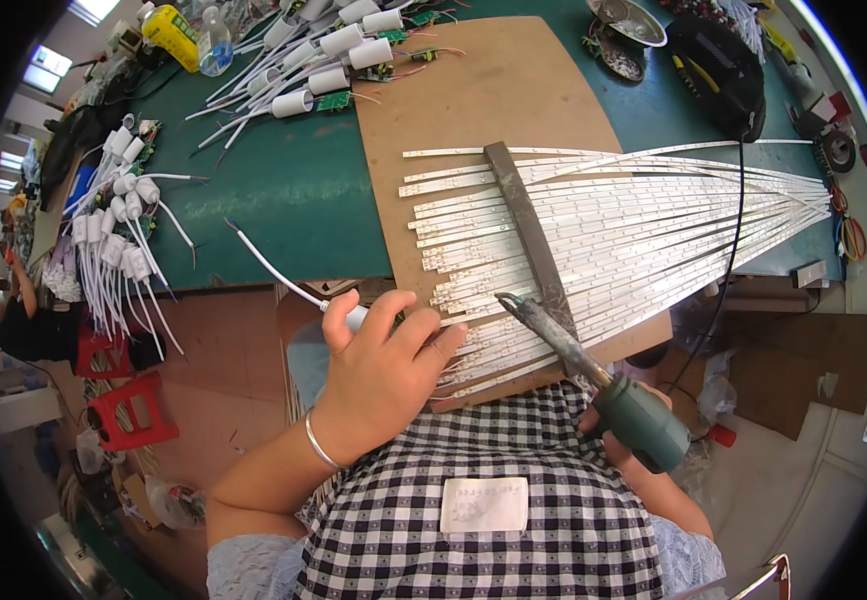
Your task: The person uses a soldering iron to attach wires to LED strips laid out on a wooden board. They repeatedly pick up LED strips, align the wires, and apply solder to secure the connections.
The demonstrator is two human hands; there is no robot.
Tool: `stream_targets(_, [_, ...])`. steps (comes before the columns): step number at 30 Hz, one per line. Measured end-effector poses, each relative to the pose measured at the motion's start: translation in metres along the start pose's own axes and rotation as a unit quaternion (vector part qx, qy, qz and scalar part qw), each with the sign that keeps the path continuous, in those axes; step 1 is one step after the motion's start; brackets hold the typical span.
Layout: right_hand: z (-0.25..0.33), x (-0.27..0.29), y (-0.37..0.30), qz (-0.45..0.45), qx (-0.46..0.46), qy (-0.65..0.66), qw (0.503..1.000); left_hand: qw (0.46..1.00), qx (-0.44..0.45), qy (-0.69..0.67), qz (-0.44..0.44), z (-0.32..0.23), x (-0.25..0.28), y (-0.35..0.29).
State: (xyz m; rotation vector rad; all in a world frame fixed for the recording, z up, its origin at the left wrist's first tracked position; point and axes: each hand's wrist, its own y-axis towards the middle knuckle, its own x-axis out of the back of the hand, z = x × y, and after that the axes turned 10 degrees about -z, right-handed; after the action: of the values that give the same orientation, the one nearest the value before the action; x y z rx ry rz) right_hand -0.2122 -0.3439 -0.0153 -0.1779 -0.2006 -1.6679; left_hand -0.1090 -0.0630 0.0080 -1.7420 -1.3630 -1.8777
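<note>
My left hand [379,350] is closed around a white plastic cap [356,318] with a white cable [272,268] running out to the upper left. Its fingertips reach the near left ends of a fan of white LED strips [634,225]. What lies under the fingers is hidden. In my right hand [614,445] is a soldering iron [644,420] with a dark green handle, its tip pointing up and left over the strips. Most of that hand is hidden behind the handle. A dark flat bar [529,225] lies across the strips, which rest on a brown board [474,85].
White caps with cables and green circuit boards lie in a pile [339,60] at the back and another [119,225] at the left. Metal dishes [639,25] and a black bag [719,75] stand at the back right. A black cord [741,200] hangs across the strips.
</note>
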Motion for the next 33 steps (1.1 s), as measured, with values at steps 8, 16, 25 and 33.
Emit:
stream_targets(8, [-0.003, -0.003, -0.002, -0.03, -0.034, 0.097, 0.994, 0.991, 0.041, -0.124, 0.036, 0.014, -0.002, 0.02])
stream_targets(16, [-0.025, -0.005, -0.011, -0.056, -0.04, 0.164, 0.984, 0.989, 0.007, -0.13, 0.068, 0.017, -0.005, 0.027])
stream_targets(25, [-0.016, -0.004, -0.01, -0.081, -0.084, 0.159, 0.98, 0.99, -0.021, -0.107, 0.084, 0.023, -0.005, 0.043])
stream_targets(33, [-0.009, -0.005, -0.008, -0.082, -0.077, 0.164, 0.98, 0.998, -0.053, -0.019, 0.032, 0.014, -0.006, 0.036])
